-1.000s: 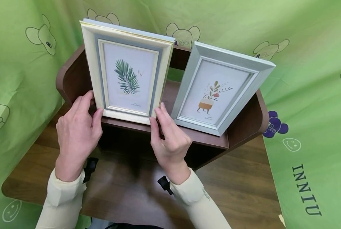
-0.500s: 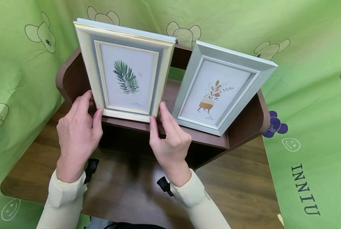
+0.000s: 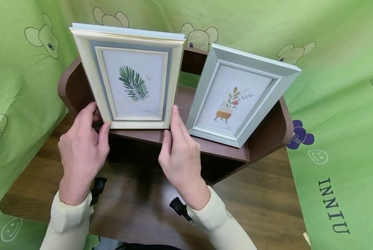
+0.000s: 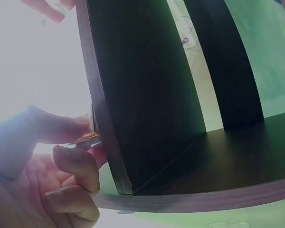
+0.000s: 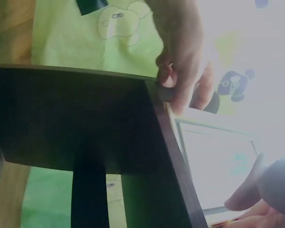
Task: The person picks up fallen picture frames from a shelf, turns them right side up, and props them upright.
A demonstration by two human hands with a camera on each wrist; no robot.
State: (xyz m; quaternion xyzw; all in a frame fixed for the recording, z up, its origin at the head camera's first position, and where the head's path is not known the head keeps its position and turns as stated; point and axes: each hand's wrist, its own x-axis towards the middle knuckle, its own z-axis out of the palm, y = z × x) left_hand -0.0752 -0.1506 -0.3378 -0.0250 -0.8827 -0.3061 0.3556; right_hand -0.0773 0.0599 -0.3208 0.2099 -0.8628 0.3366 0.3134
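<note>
A cream picture frame (image 3: 94, 86) with a blue-grey inner border and a green leaf print stands on the dark brown shelf, leaning back. My left hand (image 3: 81, 149) holds its lower left corner, thumb in front and fingers behind the side. In the left wrist view, the left thumb (image 4: 61, 127) and fingers close on the corner beside the shelf edge. My right hand (image 3: 183, 156) is at the opposite lower corner, fingers extended up the right side and thumb by the bottom edge. Beside it leans a grey picture frame (image 3: 258, 62) showing a potted plant print, untouched.
The brown shelf (image 3: 219, 150) has raised, rounded side panels and stands on a wood-grain table (image 3: 255, 205). An open dark compartment lies under its top. Green printed cloth (image 3: 339, 104) hangs behind and on both sides.
The cream frame has turned slightly to face more squarely forward, its top shifting left. My right thumb has slid off its front corner, and the right fingers lie straighter. The grey frame stays put.
</note>
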